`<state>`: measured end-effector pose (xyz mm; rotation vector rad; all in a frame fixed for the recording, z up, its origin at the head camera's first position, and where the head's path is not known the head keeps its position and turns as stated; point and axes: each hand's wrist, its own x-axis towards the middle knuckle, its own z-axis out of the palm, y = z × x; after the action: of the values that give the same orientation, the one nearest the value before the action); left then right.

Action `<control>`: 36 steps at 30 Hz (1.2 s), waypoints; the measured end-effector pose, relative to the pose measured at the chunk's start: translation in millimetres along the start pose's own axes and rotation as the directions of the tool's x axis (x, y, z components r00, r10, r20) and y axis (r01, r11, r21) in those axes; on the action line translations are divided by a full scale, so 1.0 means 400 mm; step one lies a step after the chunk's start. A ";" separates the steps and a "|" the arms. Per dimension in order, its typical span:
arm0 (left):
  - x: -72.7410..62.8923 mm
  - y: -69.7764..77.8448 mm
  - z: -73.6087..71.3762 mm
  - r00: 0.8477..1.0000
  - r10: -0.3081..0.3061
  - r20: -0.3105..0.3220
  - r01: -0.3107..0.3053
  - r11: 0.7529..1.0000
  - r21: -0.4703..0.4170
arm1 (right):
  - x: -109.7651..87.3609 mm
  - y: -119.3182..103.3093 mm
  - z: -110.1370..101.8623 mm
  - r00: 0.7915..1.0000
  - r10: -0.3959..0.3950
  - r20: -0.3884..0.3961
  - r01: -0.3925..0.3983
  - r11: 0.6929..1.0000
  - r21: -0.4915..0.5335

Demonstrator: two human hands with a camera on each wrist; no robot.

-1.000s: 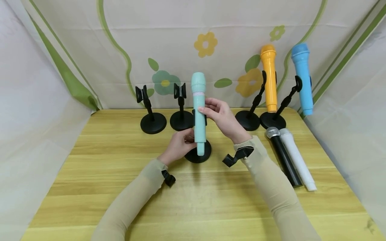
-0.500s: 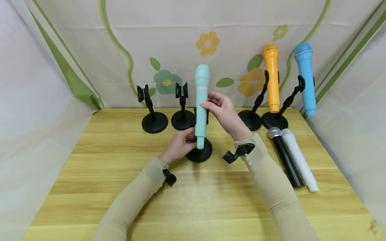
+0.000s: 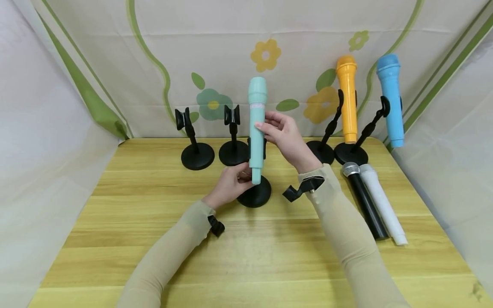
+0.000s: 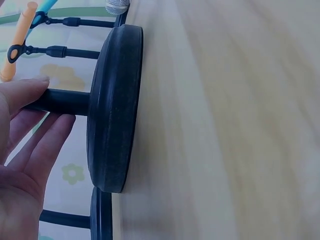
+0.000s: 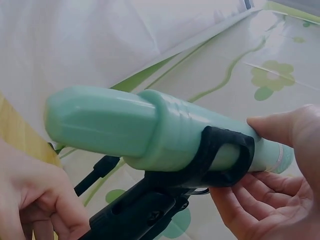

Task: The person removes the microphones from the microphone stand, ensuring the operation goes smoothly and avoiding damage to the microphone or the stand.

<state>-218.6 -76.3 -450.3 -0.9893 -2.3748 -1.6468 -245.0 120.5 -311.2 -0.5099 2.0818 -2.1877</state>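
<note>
A mint-green microphone [image 3: 256, 132] stands near upright in the clip of a black desk stand [image 3: 254, 194], head end up. My right hand [image 3: 286, 137] grips its barrel, thumb in front and fingers behind. In the right wrist view the black clip [image 5: 227, 157] wraps the barrel, and the narrow tail end points toward the camera. My left hand [image 3: 229, 184] pinches the stand's pole [image 4: 65, 102] just above the round base [image 4: 115, 110], which rests on the table.
Two stands with bare clips, a left one [image 3: 197, 156] and a nearer one [image 3: 233, 153], are at the back. An orange microphone [image 3: 347, 102] and a blue microphone [image 3: 390, 102] sit in stands at right. Before them lie a black microphone [image 3: 366, 205] and a white microphone [image 3: 383, 205].
The mint-green microphone has slid upward through the clip, with my right hand rising along with it. My left hand keeps its place on the pole.
</note>
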 end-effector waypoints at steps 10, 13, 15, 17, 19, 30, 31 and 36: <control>0.003 -0.003 0.005 1.000 0.009 -0.017 -0.009 1.000 0.007 | 0.020 -0.014 0.000 1.000 -0.017 -0.006 0.017 0.999 0.049; 0.004 -0.001 0.004 1.000 0.003 -0.019 -0.003 1.000 0.014 | 0.027 -0.019 -0.001 1.000 -0.009 -0.018 0.010 0.998 0.058; 0.003 -0.002 0.004 1.000 0.001 -0.021 -0.001 1.000 0.021 | 0.031 -0.021 -0.001 1.000 -0.006 -0.027 0.008 0.998 0.068; 0.003 -0.001 0.003 1.000 0.000 -0.019 0.001 0.999 0.032 | 0.037 -0.022 0.000 0.999 -0.008 -0.037 0.010 0.997 0.077; 0.002 0.001 0.002 1.000 -0.005 -0.015 0.005 0.999 0.042 | 0.043 -0.024 0.000 0.999 -0.012 -0.040 0.015 0.997 0.077; 0.000 0.010 0.003 0.999 -0.030 0.020 0.029 0.997 0.069 | 0.098 -0.074 -0.019 0.994 -0.026 -0.108 0.045 0.984 0.175; 0.000 0.011 0.003 0.999 -0.033 0.028 0.031 0.997 0.067 | 0.105 -0.084 -0.023 0.992 -0.031 -0.126 0.054 0.980 0.189; -0.001 0.016 0.002 0.999 -0.036 0.036 0.034 0.998 0.057 | 0.120 -0.127 -0.042 0.977 -0.040 -0.209 0.090 0.967 0.237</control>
<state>-214.3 -74.3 -445.7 -0.9822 -2.4616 -1.5774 -286.6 126.8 -253.0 -0.3505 1.8633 -2.5876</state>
